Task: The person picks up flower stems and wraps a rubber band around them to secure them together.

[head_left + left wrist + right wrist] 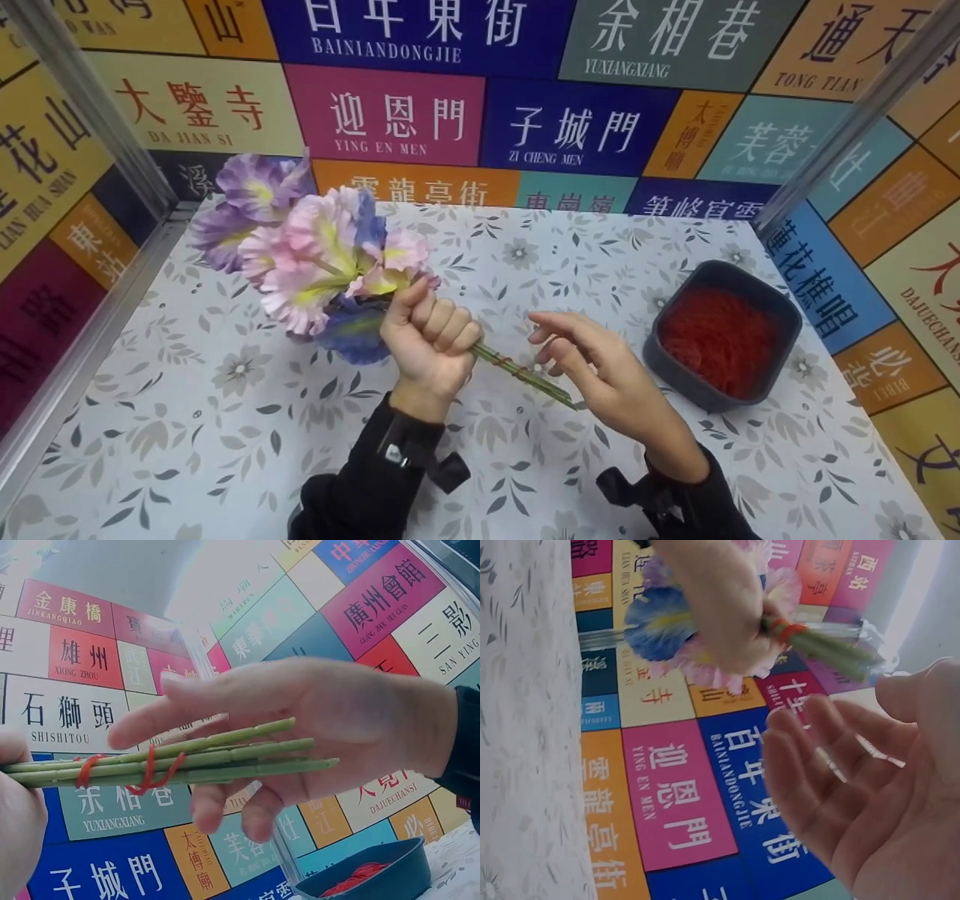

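Left of the dark box (686, 391), the flower bunch (322, 251) is held by the left-hand grip (431, 335), fingers curled tight round the stems (517, 367); their long axis runs out of it toward the box's near side; the right-hand grip (606, 370), between stem tips (572, 403) and box, is nearer those tips, loosely parted and holding nothing; the pink and purple-blue petals look ruffled, fabric-like; the stems are slim, green, wound with thin red bands (151, 765); the box is round-cornered, holding a red tangle (721, 341).

The tub (675, 377) stands on the table (225, 469) right of the flowers (315, 259), wall (409, 120) behind.
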Demonstrator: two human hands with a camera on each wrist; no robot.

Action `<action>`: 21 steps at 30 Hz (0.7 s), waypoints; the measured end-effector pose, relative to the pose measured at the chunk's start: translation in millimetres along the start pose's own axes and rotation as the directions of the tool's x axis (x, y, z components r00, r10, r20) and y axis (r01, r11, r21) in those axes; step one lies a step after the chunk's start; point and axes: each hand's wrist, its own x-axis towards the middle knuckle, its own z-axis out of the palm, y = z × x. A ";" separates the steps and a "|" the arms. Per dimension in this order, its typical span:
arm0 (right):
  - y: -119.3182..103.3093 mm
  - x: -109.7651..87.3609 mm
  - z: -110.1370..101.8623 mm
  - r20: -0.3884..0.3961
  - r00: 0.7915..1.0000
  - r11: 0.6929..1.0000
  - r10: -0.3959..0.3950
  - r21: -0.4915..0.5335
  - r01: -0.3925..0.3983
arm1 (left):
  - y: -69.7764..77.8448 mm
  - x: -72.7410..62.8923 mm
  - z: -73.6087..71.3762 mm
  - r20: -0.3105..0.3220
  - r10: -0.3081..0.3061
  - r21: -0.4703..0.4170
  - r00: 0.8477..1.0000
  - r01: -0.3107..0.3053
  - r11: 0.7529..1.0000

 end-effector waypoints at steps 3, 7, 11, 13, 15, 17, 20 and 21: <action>-8.8 -1.5 4.8 0.035 0.995 0.996 0.091 -0.014 -0.091 | -0.2 -0.2 0.2 -0.001 0.006 0.011 1.000 -0.006 1.000; -16.0 -2.8 16.5 0.079 0.972 0.974 0.222 -0.053 -0.219 | -0.6 -0.4 -0.2 0.005 0.009 0.025 1.000 -0.009 1.000; -14.5 -3.1 28.5 0.103 0.957 0.957 0.272 -0.132 -0.258 | -1.1 -0.2 -0.6 0.007 0.009 0.033 1.000 -0.010 0.999; -12.2 -3.2 32.3 0.100 0.958 0.952 0.270 -0.179 -0.250 | -1.0 0.1 -0.5 0.001 0.012 0.035 1.000 -0.012 0.999; -9.5 -3.5 34.5 0.097 0.963 0.950 0.251 -0.215 -0.226 | -0.9 0.2 -0.2 -0.008 0.015 0.038 1.000 -0.015 0.999; -7.1 -3.4 35.7 0.097 0.967 0.948 0.234 -0.243 -0.204 | -0.8 0.6 0.2 -0.016 0.017 0.044 1.000 -0.017 0.999; -4.8 -2.8 36.6 0.107 0.971 0.945 0.213 -0.276 -0.177 | -0.7 1.0 0.6 -0.024 0.021 0.055 0.999 -0.020 0.998; -4.5 -2.5 36.7 0.110 0.972 0.944 0.209 -0.280 -0.172 | -0.6 1.2 0.5 -0.027 0.023 0.059 0.999 -0.021 0.998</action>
